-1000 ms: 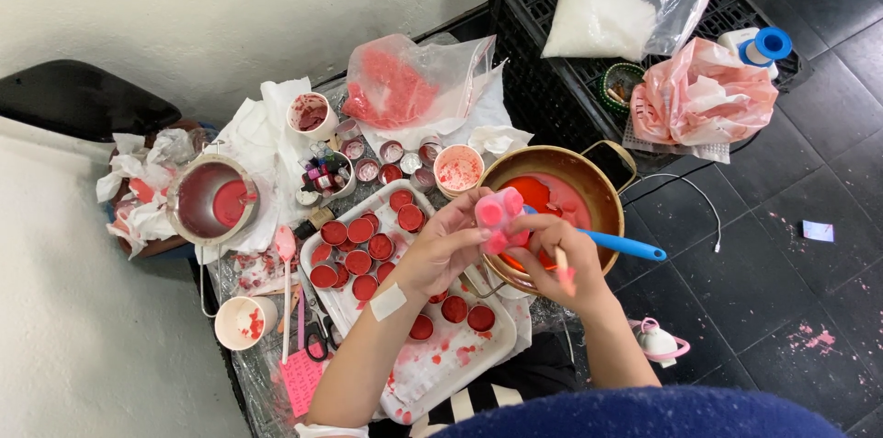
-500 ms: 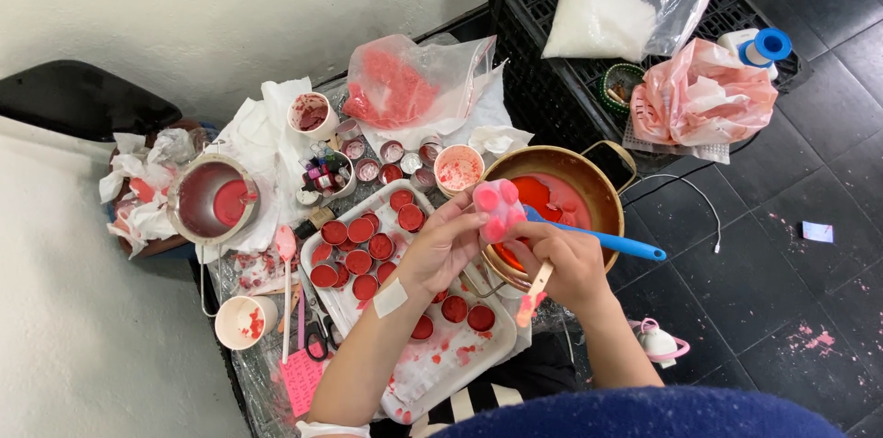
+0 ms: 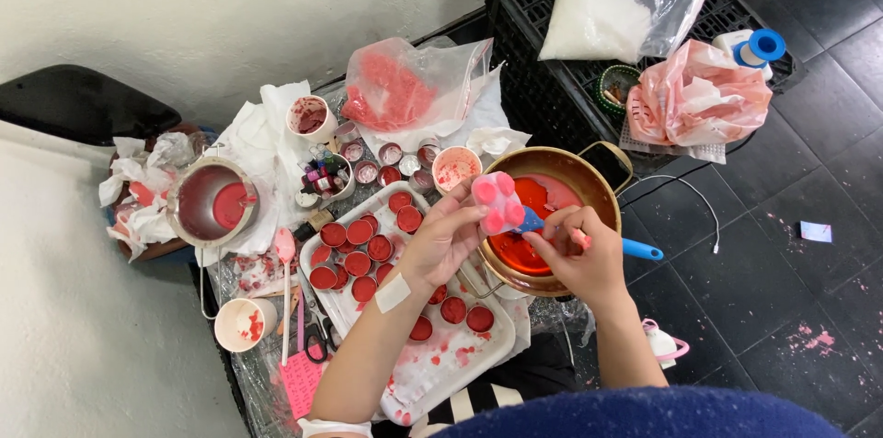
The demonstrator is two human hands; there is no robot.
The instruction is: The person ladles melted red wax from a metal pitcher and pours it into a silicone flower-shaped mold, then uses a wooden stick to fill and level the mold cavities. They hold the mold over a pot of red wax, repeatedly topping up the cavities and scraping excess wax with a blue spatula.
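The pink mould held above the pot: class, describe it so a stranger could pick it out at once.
Find the copper-coloured pot of red liquid at the table's right end. Just over its left rim, the left hand holds the pink mould. Unlike the round red-filled tins on the white tray, it is lumpy, pink and lifted.

**Tight bench, open floor to your right**

Your left hand (image 3: 441, 240) and right hand (image 3: 575, 254) meet over the copper pot (image 3: 589, 182), which fills the middle; white tray (image 3: 478, 360) of red-filled tins blocks the near left; small jars and a cup (image 3: 455, 167) crowd the strip behind it; steel pot (image 3: 213, 203) and crumpled paper close the far left; black crate (image 3: 543, 93) with bags walls off the back; dark tiled floor (image 3: 782, 309) on your right lies mostly bare, crossed by a thin cable (image 3: 699, 203).
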